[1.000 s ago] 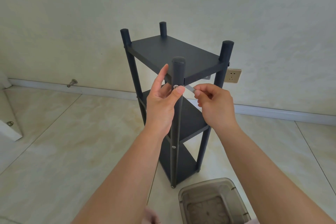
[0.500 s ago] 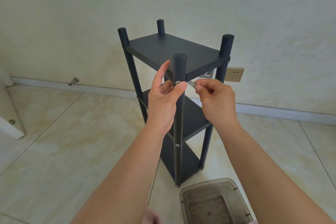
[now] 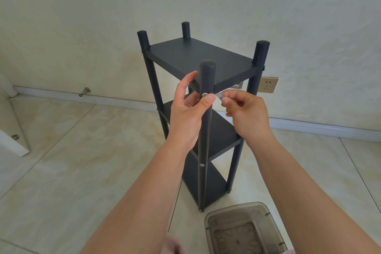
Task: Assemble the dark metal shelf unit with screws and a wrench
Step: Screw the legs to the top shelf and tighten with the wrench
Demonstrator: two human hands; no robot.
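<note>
The dark metal shelf unit stands upright on the floor with three shelves and four round posts. A silver screw sits in the near post just under the top shelf. My left hand is curled round that post, its thumb tip pressed beside the screw head. My right hand pinches a small silver wrench whose tip reaches toward the screw. A second screw head shows lower on the same post.
A translucent grey plastic bin stands on the tiled floor right in front of the shelf. A wall socket is behind the right post, a door stop on the baseboard at left, and a white door edge at far left.
My view has shifted slightly, so the shelf sits a little further right and higher. Both hands stay at the upper screw; the right hand with the wrench has turned a little.
</note>
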